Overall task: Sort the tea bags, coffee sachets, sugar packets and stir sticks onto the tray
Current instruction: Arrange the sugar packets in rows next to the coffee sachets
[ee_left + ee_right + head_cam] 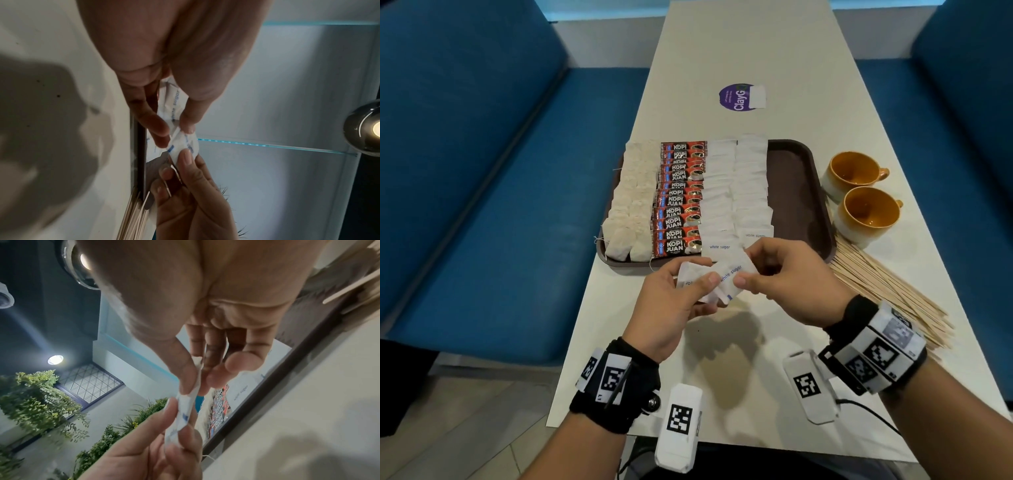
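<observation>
- Two orange-lined mugs are set side by side on the white table, just right of where the sorting is done.
- A round purple sticker is seen on the table's far half.
- Blue upholstered benches are placed along both sides of the table.
- Green hanging plants and a latticed window are shown in the right wrist view.
- A lit ceiling lamp is seen in the left wrist view.
</observation>
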The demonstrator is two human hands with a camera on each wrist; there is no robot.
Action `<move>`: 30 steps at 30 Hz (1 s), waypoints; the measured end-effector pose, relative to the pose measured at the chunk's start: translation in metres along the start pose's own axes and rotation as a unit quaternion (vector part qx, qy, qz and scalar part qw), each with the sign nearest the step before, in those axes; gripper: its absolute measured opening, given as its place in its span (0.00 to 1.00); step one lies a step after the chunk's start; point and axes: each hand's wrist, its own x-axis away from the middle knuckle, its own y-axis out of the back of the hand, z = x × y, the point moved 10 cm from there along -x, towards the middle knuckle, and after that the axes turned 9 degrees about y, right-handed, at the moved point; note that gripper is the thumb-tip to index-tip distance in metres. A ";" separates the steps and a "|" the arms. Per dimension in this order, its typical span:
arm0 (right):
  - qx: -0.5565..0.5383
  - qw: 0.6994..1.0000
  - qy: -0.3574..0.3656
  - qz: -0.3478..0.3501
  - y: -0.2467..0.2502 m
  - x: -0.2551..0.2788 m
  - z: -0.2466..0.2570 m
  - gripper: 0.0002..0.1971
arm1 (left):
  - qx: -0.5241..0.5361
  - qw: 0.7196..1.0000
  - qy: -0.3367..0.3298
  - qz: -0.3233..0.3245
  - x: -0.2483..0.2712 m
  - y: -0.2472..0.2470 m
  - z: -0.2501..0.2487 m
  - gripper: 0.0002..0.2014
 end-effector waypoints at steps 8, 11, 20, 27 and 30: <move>-0.010 1.000 0.004 0.011 0.002 0.003 0.001 0.14 | 0.030 0.999 0.014 -0.019 0.000 0.005 0.007 0.15; 0.012 0.999 -0.010 -0.044 0.030 -0.007 -0.008 0.08 | 0.060 0.998 0.019 -0.004 -0.001 0.006 0.006 0.08; 0.090 0.989 -0.081 -0.087 0.054 -0.046 -0.049 0.17 | 0.058 0.997 0.045 0.012 -0.005 0.007 0.013 0.13; 0.217 0.969 -0.074 -0.087 0.056 -0.058 -0.041 0.20 | 0.059 0.997 0.048 0.014 -0.008 0.011 0.014 0.10; 0.244 0.964 -0.060 -0.088 0.056 -0.062 -0.037 0.22 | 0.064 0.997 0.050 0.015 -0.010 0.013 0.015 0.11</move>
